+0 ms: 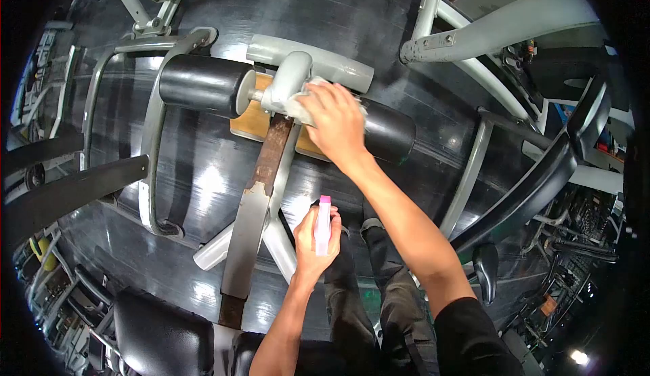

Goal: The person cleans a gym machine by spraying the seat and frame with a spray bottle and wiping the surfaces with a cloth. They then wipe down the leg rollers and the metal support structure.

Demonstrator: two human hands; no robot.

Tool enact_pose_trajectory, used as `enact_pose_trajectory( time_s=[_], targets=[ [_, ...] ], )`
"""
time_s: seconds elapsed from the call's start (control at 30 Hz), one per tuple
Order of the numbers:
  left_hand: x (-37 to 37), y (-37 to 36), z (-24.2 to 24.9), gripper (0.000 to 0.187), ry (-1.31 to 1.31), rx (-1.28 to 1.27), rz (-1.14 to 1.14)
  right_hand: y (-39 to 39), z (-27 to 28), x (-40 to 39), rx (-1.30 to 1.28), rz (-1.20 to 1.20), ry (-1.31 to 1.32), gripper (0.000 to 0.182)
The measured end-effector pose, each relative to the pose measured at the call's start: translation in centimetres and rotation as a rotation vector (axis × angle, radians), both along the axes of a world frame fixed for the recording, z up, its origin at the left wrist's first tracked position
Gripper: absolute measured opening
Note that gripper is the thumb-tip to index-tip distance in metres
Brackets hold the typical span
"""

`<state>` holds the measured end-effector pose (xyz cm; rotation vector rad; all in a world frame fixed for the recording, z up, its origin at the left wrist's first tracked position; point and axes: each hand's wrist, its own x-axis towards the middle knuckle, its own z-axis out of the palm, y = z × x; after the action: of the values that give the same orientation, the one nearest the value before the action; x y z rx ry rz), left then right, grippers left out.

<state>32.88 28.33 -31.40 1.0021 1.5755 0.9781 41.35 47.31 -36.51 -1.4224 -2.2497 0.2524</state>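
My right hand (335,118) presses a white cloth (313,100) against the grey metal joint (290,81) of an exercise machine, beside the inner end of the right black roller pad (389,131). Lower down, my left hand (316,237) is closed around what looks like a spray bottle (323,230) with a white top and a pink tip; its body is mostly hidden by the fingers. A second black roller pad (203,83) sits left of the joint. Below the joint runs a bar (245,240), rusty brown at its upper end and grey further down.
A black padded seat (162,332) is at the lower left. Curved grey frame tubes (152,139) stand left, and a thick grey machine arm (501,27) reaches in at upper right. A long black pad (518,196) lies right. The floor (210,186) is dark and shiny.
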Motion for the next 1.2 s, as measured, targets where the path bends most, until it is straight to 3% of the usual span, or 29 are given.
enact_pose_trajectory(
  time_s=[0.17,0.23,0.3,0.43,0.47,0.5,0.63,0.83,0.87,0.93,1.03,1.2],
  targets=[
    [-0.6,0.0,-0.4,0.013,-0.008,-0.037,0.037,-0.2,0.2,2.6,-0.094,0.079,0.075,0.060],
    [-0.7,0.0,-0.5,0.013,0.004,0.020,0.066,-2.1,1.3,6.3,-0.091,0.215,-0.042,0.076],
    [-0.7,0.1,-0.6,0.013,0.001,0.059,0.071,-3.8,1.7,10.4,-0.125,0.180,-0.107,0.080],
    [-0.6,0.4,-0.5,0.014,0.086,0.196,0.041,-6.4,1.6,15.5,-0.125,0.018,-0.082,0.067],
    [-0.4,0.5,-0.2,0.014,0.053,0.184,0.052,-6.5,1.5,15.4,-0.127,-0.009,-0.095,0.056],
    [-0.4,0.4,0.2,0.014,-0.028,0.097,0.057,-6.3,1.0,14.9,-0.126,-0.003,-0.096,0.056],
    [-0.6,0.7,-0.2,0.014,0.037,0.193,0.061,-3.0,0.6,7.5,-0.018,-0.188,0.016,0.042],
    [-0.5,0.6,0.2,0.015,0.010,0.107,0.054,2.1,-0.3,0.1,-0.079,-0.089,-0.028,0.031],
    [-0.4,0.5,0.1,0.015,0.030,0.152,0.044,2.2,-0.1,0.7,-0.075,-0.089,-0.026,0.031],
    [-0.4,0.5,-0.2,0.015,0.052,0.205,0.036,2.3,0.6,3.3,-0.180,0.150,0.026,0.035],
    [-0.2,0.4,-0.2,0.014,0.045,0.194,0.040,0.8,2.2,9.0,-0.277,0.217,0.020,0.042],
    [-0.2,0.5,-0.1,0.013,0.017,0.177,0.091,-2.6,1.8,17.7,-0.268,0.061,-0.006,0.046]
  ],
)
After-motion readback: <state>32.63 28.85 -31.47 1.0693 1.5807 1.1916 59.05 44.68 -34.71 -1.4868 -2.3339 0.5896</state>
